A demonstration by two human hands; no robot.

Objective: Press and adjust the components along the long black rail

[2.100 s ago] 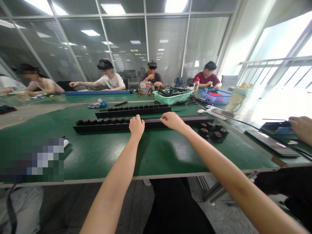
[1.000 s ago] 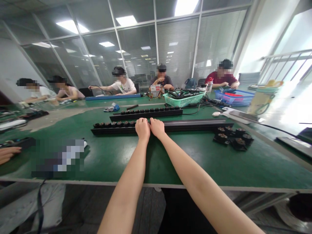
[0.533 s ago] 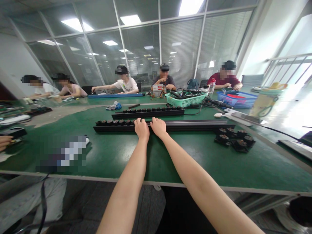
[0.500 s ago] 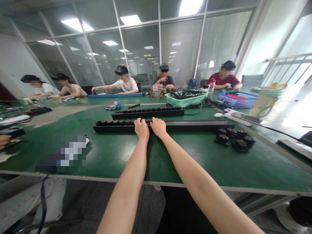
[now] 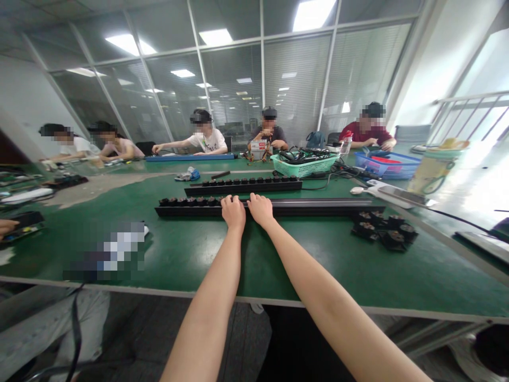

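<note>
My left hand (image 5: 233, 211) and my right hand (image 5: 260, 209) lie side by side on a long black rail (image 5: 318, 207), fingers curled over its near edge. Left of my hands, a row of round black parts (image 5: 186, 201) stands on the rail. A second black rail with a similar row (image 5: 242, 185) lies just behind it. To the right of the front rail's end sits a loose cluster of black parts (image 5: 384, 232). Any parts under my fingers are hidden.
The rails lie on a green workbench (image 5: 318, 270), whose near edge runs below my forearms. Farther back stand a green basket of cables (image 5: 303, 168) and a blue crate (image 5: 387, 165). Several seated people work along the table. Another person's hand (image 5: 5, 227) shows at the left edge.
My hands have slid together along the rail from their wider spacing and stay on it. The head view has levelled and turned, so the table scene sits lower and shifted.
</note>
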